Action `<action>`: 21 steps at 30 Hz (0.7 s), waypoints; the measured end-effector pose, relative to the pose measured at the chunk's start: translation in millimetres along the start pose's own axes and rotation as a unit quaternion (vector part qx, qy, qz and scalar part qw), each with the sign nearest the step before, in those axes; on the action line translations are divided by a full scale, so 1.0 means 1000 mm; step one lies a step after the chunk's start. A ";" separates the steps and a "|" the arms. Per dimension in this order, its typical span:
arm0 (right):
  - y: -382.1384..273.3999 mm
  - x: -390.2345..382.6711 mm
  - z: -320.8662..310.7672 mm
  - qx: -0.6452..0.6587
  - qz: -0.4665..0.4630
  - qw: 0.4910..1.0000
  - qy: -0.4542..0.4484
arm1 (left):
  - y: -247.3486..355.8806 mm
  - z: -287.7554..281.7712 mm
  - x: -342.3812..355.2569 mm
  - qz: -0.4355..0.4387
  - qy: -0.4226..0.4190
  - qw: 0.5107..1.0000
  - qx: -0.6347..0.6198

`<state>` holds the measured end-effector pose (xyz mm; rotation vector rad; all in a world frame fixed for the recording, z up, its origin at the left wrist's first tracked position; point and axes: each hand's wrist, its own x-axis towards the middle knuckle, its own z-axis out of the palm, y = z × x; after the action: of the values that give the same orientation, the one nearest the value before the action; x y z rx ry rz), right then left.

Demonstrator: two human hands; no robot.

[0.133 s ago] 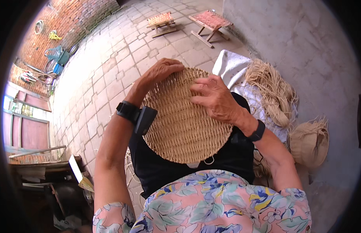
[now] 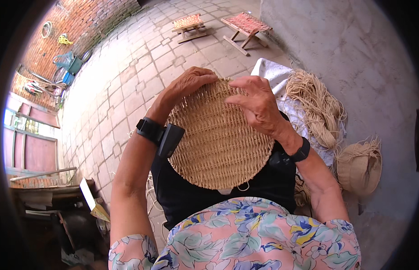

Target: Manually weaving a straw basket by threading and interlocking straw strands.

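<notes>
Left hand (image 2: 189,83) on edge of woven disc (image 2: 218,148), paving (image 2: 124,96) beyond.

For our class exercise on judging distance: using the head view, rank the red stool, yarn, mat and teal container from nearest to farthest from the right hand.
From the right hand:
1. Mat: just under it.
2. Yarn: off to the right.
3. Red stool: ahead, beyond the mat.
4. Teal container: far left, by the brick wall.
</notes>
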<state>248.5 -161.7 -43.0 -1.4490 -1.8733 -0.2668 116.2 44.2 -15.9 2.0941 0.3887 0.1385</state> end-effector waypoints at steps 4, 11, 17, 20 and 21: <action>0.003 0.001 0.006 -0.018 -0.005 1.000 -0.004 | -0.001 0.004 -0.005 0.027 0.006 1.000 -0.001; 0.002 0.004 0.003 -0.052 -0.038 0.998 -0.026 | -0.001 0.001 -0.003 0.069 0.003 0.997 0.022; -0.021 0.005 0.017 0.032 -0.028 0.999 0.026 | -0.018 -0.008 0.003 0.335 0.008 0.904 0.266; -0.015 -0.001 0.013 0.006 -0.014 0.999 -0.039 | -0.023 -0.005 0.005 0.180 -0.045 0.978 0.099; -0.013 -0.002 0.011 0.030 0.013 0.998 -0.048 | -0.022 -0.006 0.006 0.182 -0.041 0.977 0.101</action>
<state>232.0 -161.0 -48.7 -1.4660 -1.9211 -0.1291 115.8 62.1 -31.6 2.3471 -0.0366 0.2347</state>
